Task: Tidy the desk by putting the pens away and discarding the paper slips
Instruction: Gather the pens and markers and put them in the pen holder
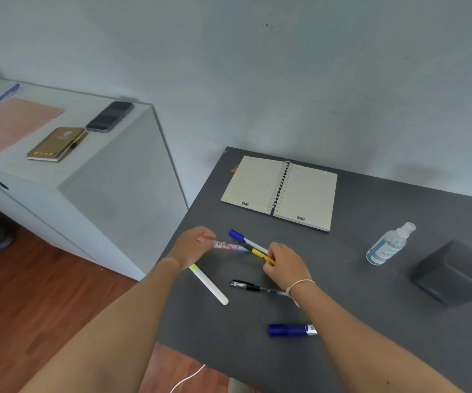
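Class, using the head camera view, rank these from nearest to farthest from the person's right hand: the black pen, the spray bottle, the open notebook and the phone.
Measured from the right hand:
1. Black pen: just below the hand, by the wrist.
2. Open notebook: behind the hand, at the desk's back edge.
3. Spray bottle: off to the right, slightly farther than the notebook.
4. Phone: far left, on the white cabinet.

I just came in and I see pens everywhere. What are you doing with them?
A person is gathering pens off a dark grey desk. The left hand holds one end of a patterned pen, and the right hand grips a yellow pen and a blue-capped pen. A white highlighter, a black pen and a blue marker lie on the desk. A dark box sits at the right.
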